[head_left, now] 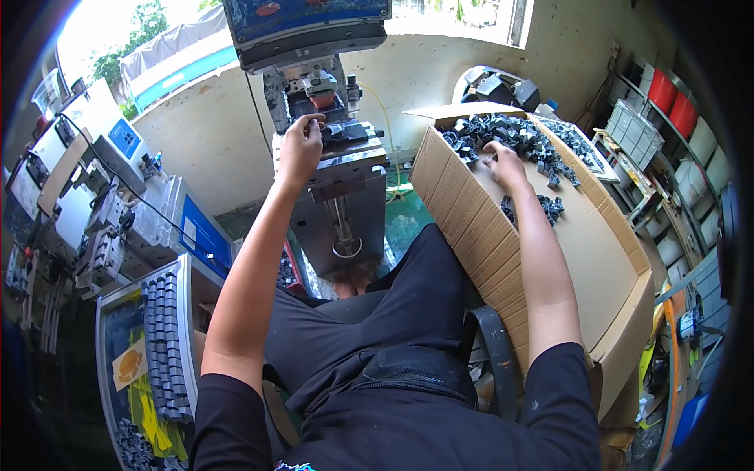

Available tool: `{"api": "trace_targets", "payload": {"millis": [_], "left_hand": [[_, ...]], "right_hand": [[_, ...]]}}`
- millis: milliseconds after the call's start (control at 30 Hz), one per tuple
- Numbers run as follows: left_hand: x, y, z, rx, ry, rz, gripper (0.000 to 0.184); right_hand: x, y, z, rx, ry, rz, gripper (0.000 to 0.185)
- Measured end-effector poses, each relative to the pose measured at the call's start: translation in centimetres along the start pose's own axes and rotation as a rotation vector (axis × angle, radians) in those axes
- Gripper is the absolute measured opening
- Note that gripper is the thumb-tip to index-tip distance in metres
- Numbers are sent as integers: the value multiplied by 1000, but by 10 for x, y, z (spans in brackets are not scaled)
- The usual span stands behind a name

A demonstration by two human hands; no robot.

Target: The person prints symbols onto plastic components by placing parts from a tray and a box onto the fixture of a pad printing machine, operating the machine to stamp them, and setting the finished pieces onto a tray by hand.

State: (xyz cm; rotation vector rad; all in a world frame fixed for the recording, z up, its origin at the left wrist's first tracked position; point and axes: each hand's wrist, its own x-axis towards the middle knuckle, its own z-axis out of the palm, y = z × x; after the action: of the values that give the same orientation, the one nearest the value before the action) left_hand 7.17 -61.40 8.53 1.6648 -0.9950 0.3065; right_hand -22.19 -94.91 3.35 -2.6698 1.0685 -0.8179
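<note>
Pale, worn walls run round this workshop, with daylight from the window (448, 16) falling behind the machine (310, 47) in front of my seat. Beside my right leg stands a long cardboard box (463, 224), its far end heaped with small black pieces (510, 133); a smaller cluster lies near my right forearm. Over to my left, a framed tray (186, 314) carries rows of dark blocks (162, 330).

My left hand (304, 140) is up at the machine's bed, fingers bent, just beside a dark piece (353, 132) lying there and below a reddish block (322, 100). I can't tell whether those fingers grip anything. My right hand (503, 163) is at the near edge of the heap, fingers loosely curled; whether a piece sits between them, I can't make out either.

As I judge it, the worst risk is on the left: if the upper part came down with my fingers so close, they could be pinched. On the right, the pieces look tangled, so pulling one could drag others loose, and a careless forearm could scatter the small cluster.
</note>
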Motion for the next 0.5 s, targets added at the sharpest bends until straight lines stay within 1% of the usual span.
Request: {"api": "trace_targets", "payload": {"millis": [33, 67, 100, 167, 200, 300, 333, 433, 500], "left_hand": [[0, 0, 0, -1, -4, -16, 23], [0, -1, -1, 9, -15, -22, 24], [1, -2, -2, 18, -20, -37, 25], [4, -3, -3, 34, -28, -64, 26], [3, 0, -5, 39, -52, -93, 27], [-1, 9, -7, 116, -42, -28, 28], [-1, 14, -10, 97, -109, -120, 30], [-1, 19, -12, 106, -137, -182, 33], [-3, 22, -12, 136, -159, -188, 34]], "right_hand": [[1, 3, 5, -22, 62, -32, 23], [1, 8, 7, -13, 79, 3, 19], [1, 10, 8, 7, 98, 44, 17], [3, 14, 9, 47, 175, 22, 17], [6, 17, 11, 75, 206, 4, 20], [9, 23, 17, 143, 252, 32, 29], [10, 25, 18, 177, 256, 16, 37], [13, 28, 20, 220, 255, 14, 36], [14, 26, 19, 198, 259, 30, 35]]}}
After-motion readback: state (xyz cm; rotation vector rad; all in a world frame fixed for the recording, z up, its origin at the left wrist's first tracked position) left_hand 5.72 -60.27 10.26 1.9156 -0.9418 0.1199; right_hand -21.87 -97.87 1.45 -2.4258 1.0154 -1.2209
